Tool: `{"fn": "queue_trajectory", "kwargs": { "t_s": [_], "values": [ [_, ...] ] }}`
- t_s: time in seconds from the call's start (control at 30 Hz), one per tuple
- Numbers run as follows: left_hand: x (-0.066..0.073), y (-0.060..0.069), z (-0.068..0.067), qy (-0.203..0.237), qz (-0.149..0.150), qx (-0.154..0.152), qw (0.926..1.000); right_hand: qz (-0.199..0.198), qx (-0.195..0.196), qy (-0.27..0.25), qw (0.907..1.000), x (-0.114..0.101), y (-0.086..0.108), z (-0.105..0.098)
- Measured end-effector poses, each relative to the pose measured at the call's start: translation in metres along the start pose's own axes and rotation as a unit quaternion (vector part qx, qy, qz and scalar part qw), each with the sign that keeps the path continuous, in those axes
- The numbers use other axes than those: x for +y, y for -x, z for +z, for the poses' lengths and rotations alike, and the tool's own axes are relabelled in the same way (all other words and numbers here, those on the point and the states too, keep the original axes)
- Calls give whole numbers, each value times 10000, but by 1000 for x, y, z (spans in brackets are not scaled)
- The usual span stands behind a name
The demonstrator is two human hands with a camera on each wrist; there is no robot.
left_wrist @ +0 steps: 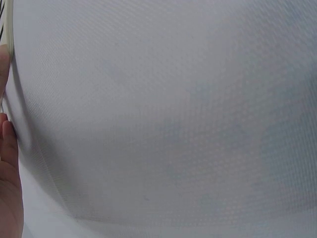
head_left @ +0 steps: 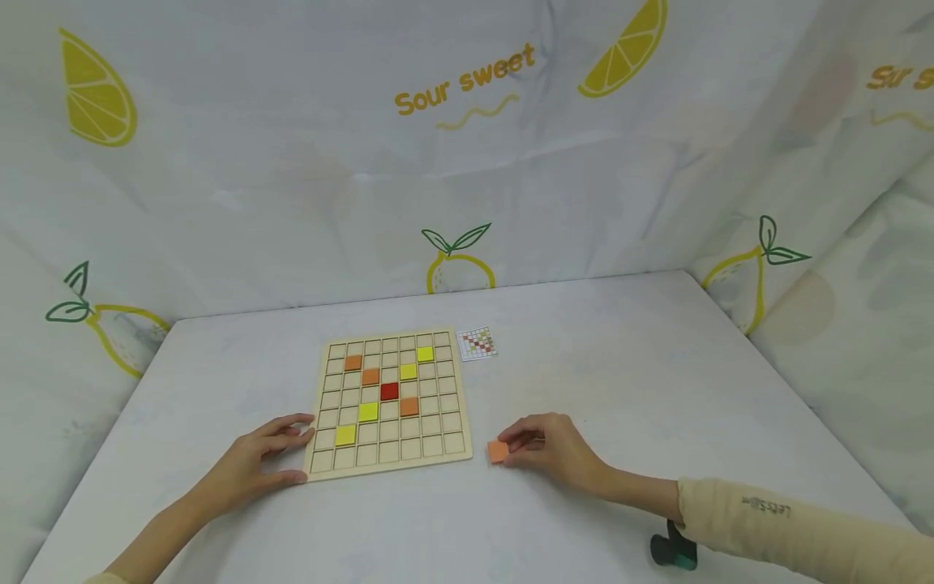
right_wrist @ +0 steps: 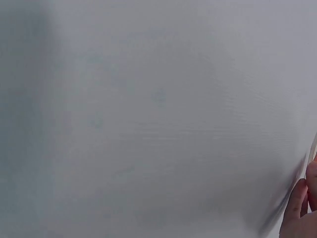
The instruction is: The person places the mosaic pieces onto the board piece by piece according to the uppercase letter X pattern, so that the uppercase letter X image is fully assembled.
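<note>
In the head view, a wooden grid board (head_left: 432, 447) lies flat on the table, with several yellow tiles (head_left: 346, 435), three orange tiles (head_left: 409, 406) and one red tile (head_left: 390, 392) in its squares. My left hand (head_left: 251, 461) rests at the board's left edge, fingertips and thumb touching it near the lower corner. Just off the board's lower right corner, my right hand (head_left: 554, 452) pinches another orange tile (head_left: 498, 452) between thumb and fingers. Each wrist view catches only part of its hand, the left (left_wrist: 9, 173) and the right (right_wrist: 299, 213), at the frame's side.
A small printed pattern card (head_left: 477, 344) lies beside the board's upper right corner. Partly under the right sleeve is a dark object with a green part (head_left: 673, 550). A white cloth with lemon prints (head_left: 460, 186) stands behind the white table (head_left: 620, 349).
</note>
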State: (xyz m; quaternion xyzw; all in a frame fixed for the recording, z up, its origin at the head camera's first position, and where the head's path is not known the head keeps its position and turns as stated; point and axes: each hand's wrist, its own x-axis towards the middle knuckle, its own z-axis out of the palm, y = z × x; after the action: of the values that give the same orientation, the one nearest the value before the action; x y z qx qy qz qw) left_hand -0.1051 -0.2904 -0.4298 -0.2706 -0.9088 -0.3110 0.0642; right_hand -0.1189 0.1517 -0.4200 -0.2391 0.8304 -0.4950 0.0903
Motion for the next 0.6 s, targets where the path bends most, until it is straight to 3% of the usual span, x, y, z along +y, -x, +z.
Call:
{"fn": "queue_trajectory", "kwargs": {
  "t_s": [0.6],
  "values": [
    [-3, 0, 1, 139, -23, -12, 9999, 129, 268, 201, 9994, -15, -28, 16]
  ]
}}
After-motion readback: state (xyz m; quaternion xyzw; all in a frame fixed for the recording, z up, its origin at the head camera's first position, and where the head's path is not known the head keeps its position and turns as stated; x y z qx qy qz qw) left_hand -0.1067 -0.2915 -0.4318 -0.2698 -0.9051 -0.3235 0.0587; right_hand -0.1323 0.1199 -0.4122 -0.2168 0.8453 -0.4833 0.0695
